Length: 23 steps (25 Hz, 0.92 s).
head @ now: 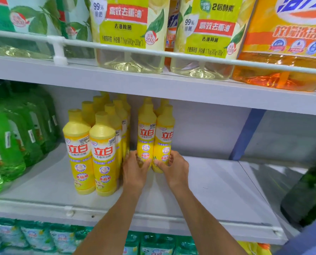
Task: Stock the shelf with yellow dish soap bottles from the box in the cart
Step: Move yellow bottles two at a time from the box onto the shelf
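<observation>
- Your left hand grips the lower body of the left yellow bottle. The thumb lies across the front and the other fingers curl round its far side, next to the gap.
- Your right hand mirrors it on the right yellow bottle, thumb on the front label and fingers wrapped round the outer side.
- Both bottles stand upright on the middle shelf, side by side and touching, set well back from the front lip. More yellow caps show directly behind them.
- The stocked block of the same soap stands just to their left, a narrow gap away and closer to the lip.
- The box and the cart are out of view.
- Handling, as a judgement: the bottles look full, so expect some weight for their size. The plastic looks stiff, though the walls may give under a hard squeeze.
- The label film looks glossy and is likely slick, so let curled fingers do the holding rather than fingertip pressure.
- These are tall, narrow bottles on small bases and will tip easily. Your low grip suits sliding them; for lifting, take hold higher on the body.
- Risk: a nudge sideways could topple the row behind or the stocked block, one bottle knocking the next.
- Bare shelf lies open to the right of the pair, which leaves room for further rows there.
- Green bottles fill the shelf's left end, well clear of your hands.
</observation>
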Motion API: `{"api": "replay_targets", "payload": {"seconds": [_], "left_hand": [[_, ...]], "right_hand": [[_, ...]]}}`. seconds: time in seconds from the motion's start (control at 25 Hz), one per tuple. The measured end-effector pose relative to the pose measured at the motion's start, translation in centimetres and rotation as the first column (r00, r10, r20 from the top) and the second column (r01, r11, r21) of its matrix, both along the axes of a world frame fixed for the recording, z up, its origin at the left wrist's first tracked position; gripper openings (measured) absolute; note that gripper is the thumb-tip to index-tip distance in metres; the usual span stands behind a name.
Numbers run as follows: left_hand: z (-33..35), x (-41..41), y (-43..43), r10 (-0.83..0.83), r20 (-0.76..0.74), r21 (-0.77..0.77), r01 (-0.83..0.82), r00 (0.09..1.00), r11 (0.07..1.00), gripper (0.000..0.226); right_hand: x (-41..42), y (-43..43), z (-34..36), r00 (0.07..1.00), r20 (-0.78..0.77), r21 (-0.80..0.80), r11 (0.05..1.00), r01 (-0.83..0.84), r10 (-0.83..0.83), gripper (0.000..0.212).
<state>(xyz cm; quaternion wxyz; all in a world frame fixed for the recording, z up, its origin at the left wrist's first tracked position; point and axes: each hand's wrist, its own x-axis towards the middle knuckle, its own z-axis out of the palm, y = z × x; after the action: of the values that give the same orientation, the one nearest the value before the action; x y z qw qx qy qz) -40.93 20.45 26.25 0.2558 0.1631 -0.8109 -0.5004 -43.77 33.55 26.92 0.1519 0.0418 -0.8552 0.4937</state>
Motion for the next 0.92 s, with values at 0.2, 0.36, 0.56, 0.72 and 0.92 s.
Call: {"api": "replay_targets", "payload": {"seconds": [0.2, 0.36, 0.56, 0.72, 0.92], "left_hand": [[-0.3, -0.9, 0.0, 0.029, 0.026, -0.055, -0.027, 0.999, 0.998, 0.046], [-0.7, -1.0, -0.1, 0.046, 0.055, -0.098, -0.041, 0.997, 0.994, 0.052], [-0.8, -1.1, -0.2, 0.053, 0.075, -0.102, -0.045, 0.996, 0.994, 0.052], [0.2, -0.7, -0.2, -0.001, 0.099, -0.085, 0.009, 0.995, 0.996, 0.051], [1.8, 1.8, -0.5, -0.101, 0.232, -0.201, 0.149, 0.967, 0.968, 0.058]], "right_hand": [[-0.7, -0.1, -0.4, 1.0, -0.009, -0.004, 1.0, 0.009, -0.009, 0.044], [-0.9, -0.4, -0.4, 1.0, 0.006, -0.014, 1.0, 0.014, -0.014, 0.046], [-0.9, -0.6, -0.6, 1.0, 0.019, 0.013, 1.0, 0.015, -0.015, 0.05], [-0.7, -0.7, 0.6, 0.998, 0.054, 0.066, 0.998, 0.012, -0.016, 0.046], [1.6, 0.7, 3.7, 0.986, 0.152, 0.207, 0.973, -0.101, 0.07, 0.038]]}}
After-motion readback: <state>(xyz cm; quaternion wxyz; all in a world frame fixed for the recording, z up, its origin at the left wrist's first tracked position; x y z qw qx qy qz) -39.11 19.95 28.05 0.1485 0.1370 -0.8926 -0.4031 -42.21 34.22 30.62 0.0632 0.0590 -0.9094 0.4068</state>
